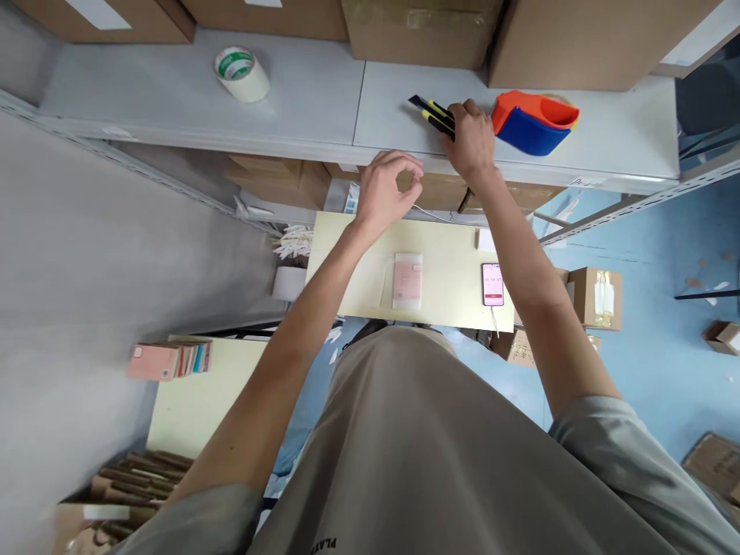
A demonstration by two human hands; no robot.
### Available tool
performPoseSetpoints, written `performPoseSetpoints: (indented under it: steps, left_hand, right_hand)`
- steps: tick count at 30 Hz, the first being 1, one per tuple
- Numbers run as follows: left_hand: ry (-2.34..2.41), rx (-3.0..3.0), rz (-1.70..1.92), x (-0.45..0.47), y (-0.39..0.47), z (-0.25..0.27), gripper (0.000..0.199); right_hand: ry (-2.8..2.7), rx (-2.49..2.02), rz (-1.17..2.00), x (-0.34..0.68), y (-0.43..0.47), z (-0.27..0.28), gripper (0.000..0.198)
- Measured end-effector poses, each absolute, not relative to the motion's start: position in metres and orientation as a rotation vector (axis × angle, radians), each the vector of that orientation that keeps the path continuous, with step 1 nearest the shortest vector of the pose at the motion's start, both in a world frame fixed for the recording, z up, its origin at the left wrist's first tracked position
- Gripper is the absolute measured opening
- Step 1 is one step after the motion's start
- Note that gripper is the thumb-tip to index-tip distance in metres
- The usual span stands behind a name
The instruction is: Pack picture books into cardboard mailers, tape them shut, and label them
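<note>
Your right hand (472, 137) closes on a black-and-yellow cutter (435, 116) above the front edge of the grey shelf (312, 96); whether it is one cutter or a pair is hard to tell, the fingers covering its end. Your left hand (386, 191), empty, curls into a loose ring just before that edge, thumb and fingertips slightly apart. An orange-and-blue tape dispenser (535, 129) stands beside your right hand, toward the shelf's right end; a tape roll (252, 83) sits toward its left end. Below, a phone (493, 285) lies near the table's right edge.
</note>
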State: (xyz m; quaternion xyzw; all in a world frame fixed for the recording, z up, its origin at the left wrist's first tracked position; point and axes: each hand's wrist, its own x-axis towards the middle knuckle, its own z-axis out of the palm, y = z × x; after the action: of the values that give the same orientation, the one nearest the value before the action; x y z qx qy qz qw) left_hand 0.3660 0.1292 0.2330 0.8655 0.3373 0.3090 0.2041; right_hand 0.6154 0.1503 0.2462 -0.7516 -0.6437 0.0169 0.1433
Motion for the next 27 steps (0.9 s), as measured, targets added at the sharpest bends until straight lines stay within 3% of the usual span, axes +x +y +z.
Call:
performPoseSetpoints:
  steps: [6,10,13,17,21,23,27]
  left_hand:
    - [1.046,2.274,0.753,0.35,0.105,0.194,0.027]
    - [1.26,2.081,0.514,0.324,0.076,0.131,0.024]
    - [1.386,1.967,0.267,0.301,0.045,0.08,0.023]
    - [1.422,1.798,0.025,0.285,0.005,0.028,0.031]
    - [1.514,1.611,-0.029,0.295,-0.017,-0.005,0.038]
    - [1.554,1.568,-0.021,0.302,-0.024,-0.016,0.041]
    - [1.591,1.5,-0.007,0.312,-0.034,-0.026,0.043]
  right_hand:
    - [-1.791,-2.139,0.069,0.624,0.168,0.243,0.05]
    - [-1.737,-2.042,-0.024,0.603,0.121,0.244,0.053]
    - [-1.764,-2.041,0.03,0.58,0.064,0.215,0.052]
    - [-1.714,-2.138,0.59,0.549,-0.011,0.127,0.046]
    - [-1.277,-2.221,1.301,0.522,-0.065,0.04,0.049]
    - [-1.065,-2.225,1.446,0.51,-0.081,0.013,0.046]
    - [-0.902,-2.237,1.45,0.493,-0.092,-0.01,0.034]
